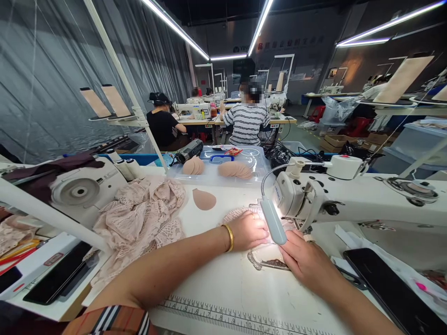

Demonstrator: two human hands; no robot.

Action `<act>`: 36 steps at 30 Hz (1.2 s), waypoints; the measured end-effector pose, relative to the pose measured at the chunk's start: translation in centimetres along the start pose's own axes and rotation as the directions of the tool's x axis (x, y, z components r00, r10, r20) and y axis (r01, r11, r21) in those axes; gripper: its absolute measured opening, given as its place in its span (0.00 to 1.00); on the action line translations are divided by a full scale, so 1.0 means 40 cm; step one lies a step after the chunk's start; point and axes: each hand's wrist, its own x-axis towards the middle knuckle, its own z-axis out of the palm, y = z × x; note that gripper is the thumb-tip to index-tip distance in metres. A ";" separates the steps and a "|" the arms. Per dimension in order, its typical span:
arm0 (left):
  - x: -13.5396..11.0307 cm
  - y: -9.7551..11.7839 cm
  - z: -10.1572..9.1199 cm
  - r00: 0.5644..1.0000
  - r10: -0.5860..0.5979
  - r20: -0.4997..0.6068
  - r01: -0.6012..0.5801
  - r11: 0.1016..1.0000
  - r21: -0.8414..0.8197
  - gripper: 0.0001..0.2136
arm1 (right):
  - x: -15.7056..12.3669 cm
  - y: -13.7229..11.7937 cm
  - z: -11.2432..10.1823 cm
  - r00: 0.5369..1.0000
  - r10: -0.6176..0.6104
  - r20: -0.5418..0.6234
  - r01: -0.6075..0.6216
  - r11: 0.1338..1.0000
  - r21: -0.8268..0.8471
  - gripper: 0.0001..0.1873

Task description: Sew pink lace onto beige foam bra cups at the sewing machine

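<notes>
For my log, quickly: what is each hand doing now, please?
Left hand: flat, palm down on the lace piece, gripping nothing.
Right hand: pressing the fabric by the needle; grip cannot be told.

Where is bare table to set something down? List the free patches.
Free: the white tabletop between the forearms, above the printed ruler; a small strip around the lone beige pad. Crowded: lace pile, both hands at the needle, phone at right.
</notes>
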 end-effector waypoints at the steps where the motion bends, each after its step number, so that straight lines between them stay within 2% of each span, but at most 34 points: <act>1: 0.000 0.001 -0.002 1.000 0.009 -0.009 -0.009 1.000 0.010 0.12 | 0.000 0.000 -0.001 1.000 -0.001 0.001 0.001 1.000 -0.003 0.11; 4: 0.000 0.003 -0.006 1.000 0.028 -0.007 -0.028 0.999 0.016 0.13 | 0.001 -0.002 -0.003 1.000 -0.011 -0.007 0.011 1.000 -0.020 0.11; 9: 0.003 0.004 -0.008 0.999 -0.014 0.047 0.015 1.000 -0.020 0.12 | 0.000 -0.002 -0.004 0.997 -0.050 -0.058 0.047 0.998 -0.043 0.11; 19: 0.001 0.023 -0.005 0.999 -0.020 -0.028 0.021 1.000 0.023 0.10 | 0.003 -0.007 -0.008 1.000 -0.023 -0.011 0.022 0.996 -0.087 0.13; 25: 0.009 0.013 0.001 0.998 -0.066 0.005 0.066 0.997 0.038 0.07 | -0.007 0.003 0.007 1.000 0.007 -0.022 -0.009 0.995 -0.102 0.11; 32: 0.027 0.029 -0.019 0.976 -0.202 0.077 0.199 0.979 0.040 0.03 | -0.008 0.011 0.013 0.998 0.006 -0.063 -0.010 0.998 -0.060 0.11; 36: 0.018 0.020 -0.036 0.956 -0.279 0.088 0.279 0.960 0.010 0.10 | -0.006 -0.013 -0.003 0.996 0.032 -0.087 -0.026 0.997 0.074 0.13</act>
